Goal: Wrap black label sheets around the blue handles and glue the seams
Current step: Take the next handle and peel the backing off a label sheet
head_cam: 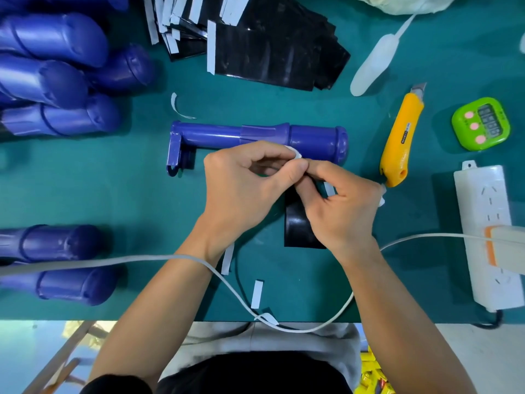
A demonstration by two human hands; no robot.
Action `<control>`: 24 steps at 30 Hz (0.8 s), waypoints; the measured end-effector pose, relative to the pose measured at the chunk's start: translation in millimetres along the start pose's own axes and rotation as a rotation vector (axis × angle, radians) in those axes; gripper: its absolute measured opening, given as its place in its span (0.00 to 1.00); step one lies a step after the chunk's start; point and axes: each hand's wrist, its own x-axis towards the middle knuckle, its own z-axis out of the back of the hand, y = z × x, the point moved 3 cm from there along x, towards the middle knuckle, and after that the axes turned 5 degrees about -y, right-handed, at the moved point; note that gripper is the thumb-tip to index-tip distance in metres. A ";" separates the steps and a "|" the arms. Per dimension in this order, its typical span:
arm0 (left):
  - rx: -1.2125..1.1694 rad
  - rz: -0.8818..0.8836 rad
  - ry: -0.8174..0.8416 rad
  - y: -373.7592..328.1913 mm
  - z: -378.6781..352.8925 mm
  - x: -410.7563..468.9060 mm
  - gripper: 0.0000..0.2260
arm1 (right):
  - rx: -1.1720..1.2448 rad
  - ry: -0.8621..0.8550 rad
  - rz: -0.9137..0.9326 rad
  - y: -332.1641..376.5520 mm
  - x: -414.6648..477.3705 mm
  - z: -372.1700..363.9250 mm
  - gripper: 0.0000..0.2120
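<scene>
Blue handle (255, 136) lying crosswise, capped end right, bracket end left

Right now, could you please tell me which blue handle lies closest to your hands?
The lone blue handle lying crosswise just beyond the left hand and right hand; the other handles are heaped far off to the left.

Teal table (147, 194); blue handle (255, 136); black sheet (298, 228); yellow knife (397, 143); green timer (481, 123); white power strip (483, 217).
</scene>
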 end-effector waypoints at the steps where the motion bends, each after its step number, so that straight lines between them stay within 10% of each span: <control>1: -0.011 0.007 0.010 0.2 -0.2 0.4 0.09 | 0.002 -0.008 -0.004 -0.4 0.0 0.5 0.03; 24: -0.005 0.029 0.088 10.9 0.1 2.9 0.10 | -0.016 0.013 -0.029 -2.6 -0.1 0.2 0.02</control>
